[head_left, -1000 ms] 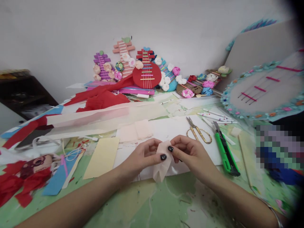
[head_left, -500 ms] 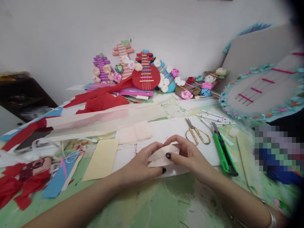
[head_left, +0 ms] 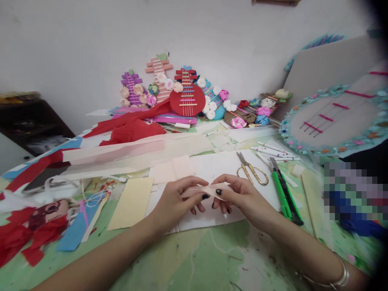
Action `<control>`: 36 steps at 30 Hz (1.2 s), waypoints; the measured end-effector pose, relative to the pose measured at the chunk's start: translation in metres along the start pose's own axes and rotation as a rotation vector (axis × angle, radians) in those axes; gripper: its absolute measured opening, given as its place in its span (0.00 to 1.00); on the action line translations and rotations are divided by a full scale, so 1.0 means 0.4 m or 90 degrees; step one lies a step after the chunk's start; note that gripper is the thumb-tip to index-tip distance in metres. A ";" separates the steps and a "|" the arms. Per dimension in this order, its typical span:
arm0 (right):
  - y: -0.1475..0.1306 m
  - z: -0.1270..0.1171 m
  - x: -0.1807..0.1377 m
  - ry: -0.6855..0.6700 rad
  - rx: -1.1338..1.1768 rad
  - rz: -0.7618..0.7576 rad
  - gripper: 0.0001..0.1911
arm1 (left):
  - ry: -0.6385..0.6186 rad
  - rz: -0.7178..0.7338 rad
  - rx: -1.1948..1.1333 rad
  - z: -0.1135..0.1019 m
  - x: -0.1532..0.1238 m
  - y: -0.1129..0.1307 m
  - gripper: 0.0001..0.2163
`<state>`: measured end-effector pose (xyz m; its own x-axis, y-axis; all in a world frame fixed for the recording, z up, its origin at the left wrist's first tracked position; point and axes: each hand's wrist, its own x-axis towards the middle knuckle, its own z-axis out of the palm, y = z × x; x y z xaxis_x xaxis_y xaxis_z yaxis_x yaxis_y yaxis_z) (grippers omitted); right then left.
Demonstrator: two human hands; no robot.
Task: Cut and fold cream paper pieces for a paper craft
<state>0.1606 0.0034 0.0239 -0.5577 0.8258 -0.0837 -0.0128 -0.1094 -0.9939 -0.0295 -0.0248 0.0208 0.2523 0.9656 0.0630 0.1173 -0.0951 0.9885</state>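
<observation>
A small piece of pale pink paper [head_left: 212,189] is pinched between both my hands just above a white sheet [head_left: 218,165] on the green table [head_left: 206,258]. My left hand [head_left: 178,198] grips its left end with thumb and fingers closed. My right hand [head_left: 239,196] grips its right end the same way. The paper lies nearly flat and folded, held level between the two thumbs.
Gold scissors [head_left: 253,171] and a green utility knife [head_left: 285,190] lie right of my hands, with white pens [head_left: 273,151] behind. A yellow card [head_left: 131,202] lies to the left. Red paper [head_left: 133,129], paper guitars with flowers [head_left: 186,95] and a round cardboard piece [head_left: 336,121] stand behind.
The pink paper hung down from my fingers a second ago; now it is turned flat and held level between both hands. The hands stayed in about the same place.
</observation>
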 end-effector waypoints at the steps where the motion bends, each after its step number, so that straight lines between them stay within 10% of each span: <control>1: 0.001 -0.003 0.001 0.001 0.022 -0.002 0.09 | 0.011 -0.002 -0.018 -0.001 0.001 0.001 0.13; 36: 0.023 -0.017 0.023 0.106 -0.045 -0.092 0.14 | 0.025 -0.069 -0.086 -0.016 0.021 -0.007 0.08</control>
<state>0.1609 0.0137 0.0134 -0.4090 0.9108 0.0557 -0.0220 0.0512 -0.9984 -0.0340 -0.0150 0.0193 0.2075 0.9773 -0.0430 0.0119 0.0415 0.9991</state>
